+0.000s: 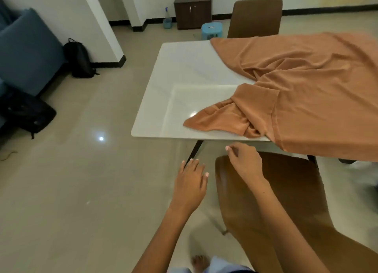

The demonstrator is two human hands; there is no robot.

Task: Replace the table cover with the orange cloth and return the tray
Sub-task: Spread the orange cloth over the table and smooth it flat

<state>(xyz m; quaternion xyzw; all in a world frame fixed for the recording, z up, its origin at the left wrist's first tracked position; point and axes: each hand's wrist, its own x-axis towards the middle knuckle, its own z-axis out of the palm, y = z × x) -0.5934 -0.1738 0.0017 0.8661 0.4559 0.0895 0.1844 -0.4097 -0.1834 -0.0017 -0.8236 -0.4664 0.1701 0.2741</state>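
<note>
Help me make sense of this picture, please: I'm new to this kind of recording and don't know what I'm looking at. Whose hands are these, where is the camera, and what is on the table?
There is no machine here. A person wears one wide-angle camera on the head, looking forward and down, so you see their own two bare arms reaching out from the bottom of the picture.

The left hand and the right hand are both open and hold nothing. They hover just short of the near edge of the white table, above a brown chair.

An orange cloth lies bunched over the right part of the table, with one edge hanging off the near side. The left part of the tabletop is bare.

A second brown chair stands at the far side. No tray is visible in this view.
</note>
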